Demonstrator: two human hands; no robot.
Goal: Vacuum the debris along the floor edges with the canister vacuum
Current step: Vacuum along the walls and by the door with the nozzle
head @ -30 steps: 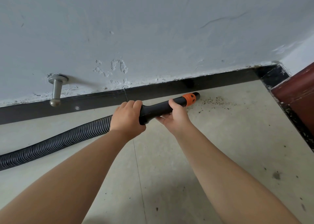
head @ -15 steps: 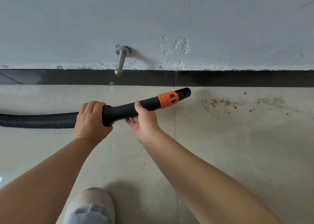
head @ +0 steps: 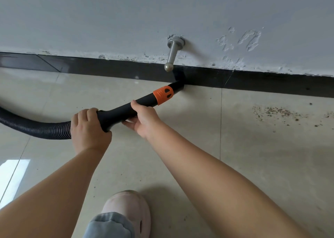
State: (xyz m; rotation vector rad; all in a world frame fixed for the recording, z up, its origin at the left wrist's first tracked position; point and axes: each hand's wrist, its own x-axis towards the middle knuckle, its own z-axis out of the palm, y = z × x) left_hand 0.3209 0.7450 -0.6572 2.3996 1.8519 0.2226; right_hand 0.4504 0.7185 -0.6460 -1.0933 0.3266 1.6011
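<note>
Fingers of your left hand (head: pixel 89 129) curl over the top of the vacuum wand (head: pixel 126 109) at its thick rear end, right where the ribbed black hose (head: pixel 36 127) joins it, and they grip it firmly. Your right hand (head: pixel 143 119) holds the wand a little further forward: the thumb lies over the top of the black tube, and the other fingers (head: pixel 129 124) pass underneath it, reaching back toward your left hand. How tightly those lower fingers close, you cannot tell from here.

The wand runs up and to the right from your hands, through its orange collar (head: pixel 163 94), to the nozzle tip (head: pixel 178 86), which sits at the joint between the floor (head: pixel 198 147) and the black baseboard (head: pixel 108 69). The tip is directly below the metal door stopper (head: pixel 172 54) that sticks out of the grey wall (head: pixel 162 12).

The hose trails away to your left across the tiles and leaves the view at the left edge. The debris (head: pixel 278 112), a scatter of brown crumbs, lies on the floor well to the right of the nozzle, near the baseboard. Your foot in a pale pink slipper (head: pixel 128 212) stands at the bottom of the view, between your forearms.
</note>
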